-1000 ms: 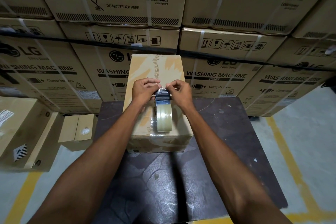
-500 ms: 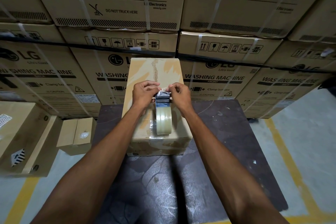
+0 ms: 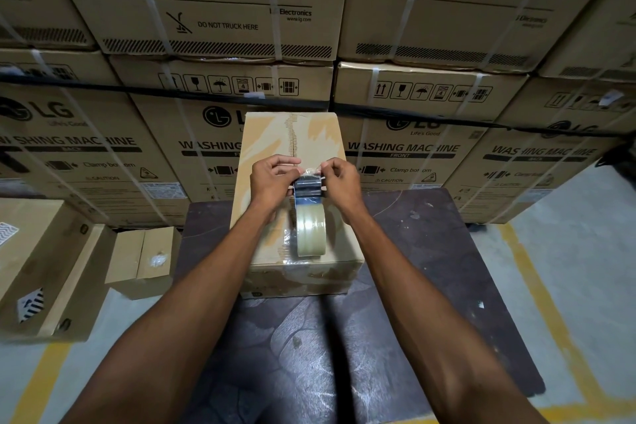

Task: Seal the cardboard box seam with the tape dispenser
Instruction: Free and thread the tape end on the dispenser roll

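A closed brown cardboard box (image 3: pixel 268 138) stands on a dark table (image 3: pixel 430 251), its centre seam (image 3: pixel 292 134) running away from me. On the box top rests a tape dispenser (image 3: pixel 309 217) with a clear tape roll and a dark metal head. My left hand (image 3: pixel 272 179) and my right hand (image 3: pixel 340 182) meet at the dispenser's far end, both pinching the loose end of the clear tape (image 3: pixel 309 171) just above the box top. Shiny tape lies on the near part of the seam.
Stacked washing-machine cartons (image 3: pixel 220 10) form a wall right behind the table. A small open carton (image 3: pixel 141 262) and a larger box (image 3: pixel 41 268) sit on the floor at left. Grey floor with yellow lines (image 3: pixel 543 293) lies to the right.
Both hands stay at the dispenser head pinching the tape end, with only slight finger shifts. The view has tilted a little.
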